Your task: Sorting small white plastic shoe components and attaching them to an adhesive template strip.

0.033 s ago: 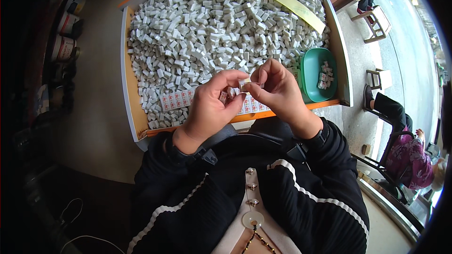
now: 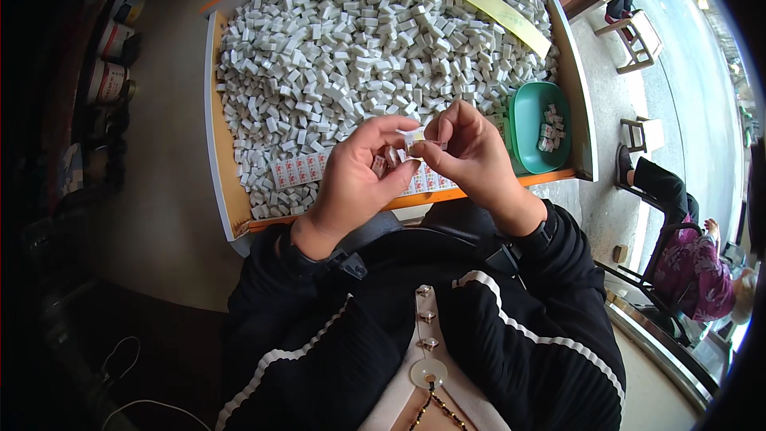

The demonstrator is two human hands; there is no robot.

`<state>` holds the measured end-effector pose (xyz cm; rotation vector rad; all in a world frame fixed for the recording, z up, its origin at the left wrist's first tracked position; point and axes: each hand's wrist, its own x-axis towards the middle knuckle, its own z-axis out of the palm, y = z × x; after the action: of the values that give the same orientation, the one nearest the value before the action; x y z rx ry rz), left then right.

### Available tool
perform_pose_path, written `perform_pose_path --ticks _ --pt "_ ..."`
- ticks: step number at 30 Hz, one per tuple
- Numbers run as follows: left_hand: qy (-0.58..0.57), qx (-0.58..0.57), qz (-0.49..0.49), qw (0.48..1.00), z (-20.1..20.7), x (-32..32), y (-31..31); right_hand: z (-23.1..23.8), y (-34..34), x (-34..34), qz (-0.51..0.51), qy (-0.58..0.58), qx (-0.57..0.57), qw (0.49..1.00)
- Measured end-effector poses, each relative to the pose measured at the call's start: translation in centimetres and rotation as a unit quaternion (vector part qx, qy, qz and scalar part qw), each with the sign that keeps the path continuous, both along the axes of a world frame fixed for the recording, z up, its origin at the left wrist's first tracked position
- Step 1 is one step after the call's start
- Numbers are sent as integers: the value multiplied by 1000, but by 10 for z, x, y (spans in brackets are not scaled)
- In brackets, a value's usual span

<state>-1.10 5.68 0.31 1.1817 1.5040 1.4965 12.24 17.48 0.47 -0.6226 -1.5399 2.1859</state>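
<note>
My left hand (image 2: 347, 179) and my right hand (image 2: 475, 156) meet fingertip to fingertip over the near edge of a drawer-like box. Between them is a small white block (image 2: 413, 140), pinched by the left fingers while the right thumb presses against it. Other small printed pieces (image 2: 386, 158) lie within the curled fingers of my left hand. A thin, pinkish bit (image 2: 442, 144) shows at the right fingertips; its kind is unclear. Under the hands lies a white sheet of red-printed stickers (image 2: 299, 169), partly covered by them.
Loose white blocks fill the orange-edged box (image 2: 574, 104). At its right near corner sits a green tub (image 2: 527, 156) with several printed blocks inside. A pale yellow strip (image 2: 479, 1) lies across the far right. Beyond, a seated person (image 2: 694, 271) and wooden stools (image 2: 638, 41) are visible.
</note>
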Motion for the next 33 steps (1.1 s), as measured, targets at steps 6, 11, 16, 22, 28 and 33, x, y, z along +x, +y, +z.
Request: perform_pose_path --ticks 6,11,16,22,28,33 --pt "-379 -97 -18 920 3 -8 5 -1 -2 -1 -5 29 -14 999" --pt "-363 -72 -11 929 -3 -8 3 -1 -2 -1 -7 25 -27 999" --pt "-336 -66 -18 939 -1 -8 2 -3 0 -2 -4 13 -25 1000" --pt "-302 -92 -31 948 -1 -10 0 -5 2 -4 -3 11 67 998" --pt "-266 -109 -67 955 11 -6 1 -3 1 -10 -21 -8 268 963" --pt "-249 -115 -88 958 13 -9 2 2 0 -9 -25 -49 277 959"
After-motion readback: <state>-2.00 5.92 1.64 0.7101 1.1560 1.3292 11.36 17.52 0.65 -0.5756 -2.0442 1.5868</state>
